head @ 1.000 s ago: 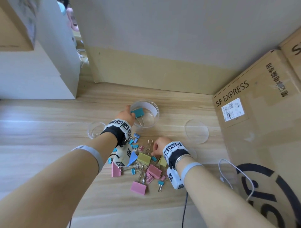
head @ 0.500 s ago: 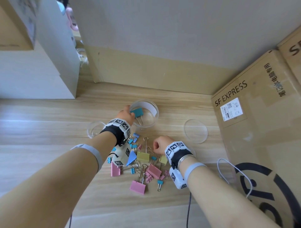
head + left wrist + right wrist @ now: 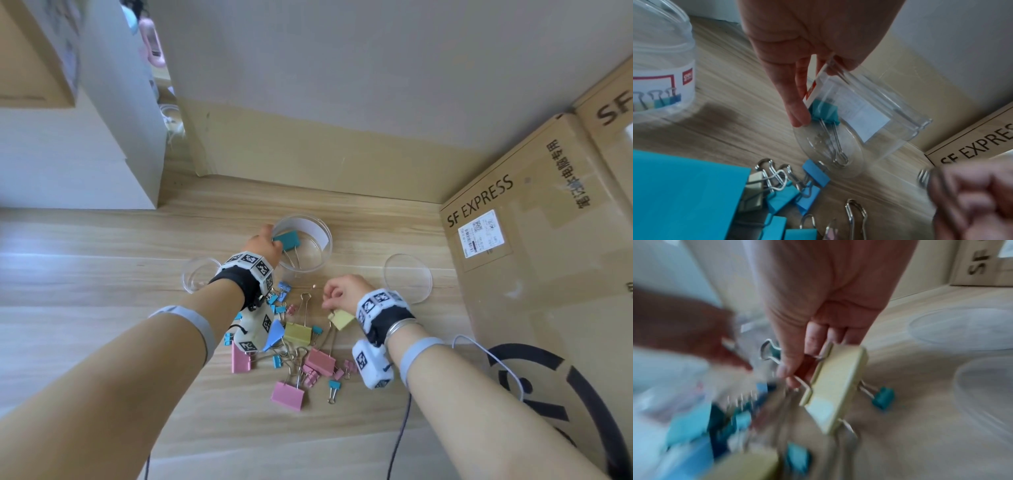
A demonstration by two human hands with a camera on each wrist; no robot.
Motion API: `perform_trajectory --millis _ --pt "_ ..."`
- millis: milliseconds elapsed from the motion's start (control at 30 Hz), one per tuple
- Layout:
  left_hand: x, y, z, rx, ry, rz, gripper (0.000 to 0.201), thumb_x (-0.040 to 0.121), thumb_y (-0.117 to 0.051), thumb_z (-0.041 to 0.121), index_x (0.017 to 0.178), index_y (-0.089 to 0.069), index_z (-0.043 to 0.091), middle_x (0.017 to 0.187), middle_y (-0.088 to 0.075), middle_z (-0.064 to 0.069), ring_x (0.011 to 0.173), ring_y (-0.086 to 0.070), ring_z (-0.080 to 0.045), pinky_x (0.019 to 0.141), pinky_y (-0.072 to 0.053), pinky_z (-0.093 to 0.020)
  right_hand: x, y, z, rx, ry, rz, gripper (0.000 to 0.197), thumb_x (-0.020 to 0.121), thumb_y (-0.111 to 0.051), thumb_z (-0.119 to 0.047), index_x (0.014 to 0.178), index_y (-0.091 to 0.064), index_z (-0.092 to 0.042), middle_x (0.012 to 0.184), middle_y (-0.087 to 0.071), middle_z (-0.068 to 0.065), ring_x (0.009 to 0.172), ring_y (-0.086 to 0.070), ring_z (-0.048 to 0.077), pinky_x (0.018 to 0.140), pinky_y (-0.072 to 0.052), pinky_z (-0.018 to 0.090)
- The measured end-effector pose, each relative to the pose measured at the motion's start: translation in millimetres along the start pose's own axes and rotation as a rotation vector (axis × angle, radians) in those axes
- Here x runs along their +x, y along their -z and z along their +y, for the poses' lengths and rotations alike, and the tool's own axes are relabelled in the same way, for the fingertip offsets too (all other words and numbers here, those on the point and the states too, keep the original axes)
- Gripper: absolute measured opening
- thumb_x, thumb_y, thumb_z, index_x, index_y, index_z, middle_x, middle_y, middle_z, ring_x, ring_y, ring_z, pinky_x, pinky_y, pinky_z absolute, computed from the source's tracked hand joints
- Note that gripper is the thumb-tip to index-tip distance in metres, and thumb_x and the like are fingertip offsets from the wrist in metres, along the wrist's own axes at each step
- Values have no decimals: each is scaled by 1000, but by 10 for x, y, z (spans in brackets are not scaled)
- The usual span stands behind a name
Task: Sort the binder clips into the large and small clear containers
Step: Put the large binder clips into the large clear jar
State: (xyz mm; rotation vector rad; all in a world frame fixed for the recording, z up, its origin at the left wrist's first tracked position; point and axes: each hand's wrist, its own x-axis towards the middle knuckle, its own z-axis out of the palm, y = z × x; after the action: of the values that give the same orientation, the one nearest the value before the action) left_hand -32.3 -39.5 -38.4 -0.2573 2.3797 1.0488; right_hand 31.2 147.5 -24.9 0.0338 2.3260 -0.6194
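My left hand (image 3: 263,243) holds a large teal binder clip (image 3: 288,240) by one end at the left rim of the large clear container (image 3: 326,247). The clip's wire handles reach down inside the large clear container (image 3: 900,129), where my fingers (image 3: 797,104) touch the teal binder clip (image 3: 824,112). The small clear container (image 3: 191,270) stands left of that wrist. My right hand (image 3: 339,293) pinches the wire handle of a large yellow binder clip (image 3: 340,318), raised just above the pile of pink, blue and yellow clips (image 3: 291,346). The right wrist view is blurred, but the right hand (image 3: 797,366) and the yellow binder clip (image 3: 836,394) show.
A clear round lid (image 3: 407,282) lies right of my right hand. A big SF Express cardboard box (image 3: 513,240) walls the right side, a white cabinet (image 3: 68,171) the far left. A white cable (image 3: 479,342) loops near my right forearm. The floor is pale wood.
My right hand has risen slightly and brought the yellow clip up off the pile. My left hand and the teal clip have stayed at the large container's rim.
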Motion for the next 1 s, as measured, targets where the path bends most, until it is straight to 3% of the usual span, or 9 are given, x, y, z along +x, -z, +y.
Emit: perform_trajectory --millis 100,267,367,433,567,700,767,867,1000 --pt "-13 -9 -1 12 -5 -6 40 93 -32 14 133 -32 10 88 -54 -15 71 -56 -29 64 -49 -35 -112 387 -192 270 62 100 6 82 -66 -24 83 -60 -22 95 -71 -4 81 -68 10 60 -49 15" --pt "-43 -22 0 37 -13 -34 41 94 -32 14 135 -30 11 89 -55 -16 74 -58 -30 75 -54 -42 33 672 -546 360 203 373 2 87 -61 -19 88 -62 -21 103 -69 -3 91 -63 12 84 -49 25" --pt "-48 -29 -17 37 -9 -44 44 94 -32 15 138 -28 12 92 -57 -17 75 -59 -30 76 -56 -41 204 466 -641 249 135 469 11 87 -61 -19 95 -67 -14 95 -69 -1 84 -63 15 75 -51 25" --pt "-58 -19 -35 26 -8 -50 44 94 -32 14 137 -29 12 96 -58 -18 75 -59 -29 75 -56 -40 245 331 -632 118 100 474 11 88 -59 -20 92 -67 -12 86 -69 0 77 -62 15 67 -52 23" --pt "-56 12 -56 58 -21 -78 45 93 -33 16 138 -28 13 106 -62 -24 84 -65 -35 77 -56 -42 262 235 -545 -262 160 408 14 89 -58 -24 96 -68 -16 94 -72 6 86 -67 25 78 -55 33" --pt "-46 6 -39 100 -20 -76 45 92 -34 14 137 -29 11 111 -62 -27 92 -65 -39 77 -53 -41 265 237 -503 -495 208 317 25 90 -56 -28 112 -65 -24 110 -67 4 106 -56 26 90 -44 36" --pt "-51 8 -34 86 -19 -75 44 93 -32 14 137 -29 11 111 -61 -27 87 -64 -37 78 -54 -42 215 225 -476 -411 250 395 23 91 -52 -24 109 -66 -23 106 -67 -1 104 -54 23 88 -45 35" --pt "-54 22 -55 65 -24 -59 45 94 -30 14 139 -28 11 111 -60 -27 83 -63 -35 79 -55 -44 108 221 -357 -82 87 571 12 87 -49 -20 87 -60 -17 83 -61 1 80 -59 26 68 -47 31" --pt "-56 56 -88 27 -5 -24 43 94 -30 15 137 -32 11 110 -61 -27 91 -66 -39 81 -56 -47 115 38 -204 -93 -144 296 25 87 -49 -31 76 -63 -15 71 -63 5 65 -61 24 67 -53 32"
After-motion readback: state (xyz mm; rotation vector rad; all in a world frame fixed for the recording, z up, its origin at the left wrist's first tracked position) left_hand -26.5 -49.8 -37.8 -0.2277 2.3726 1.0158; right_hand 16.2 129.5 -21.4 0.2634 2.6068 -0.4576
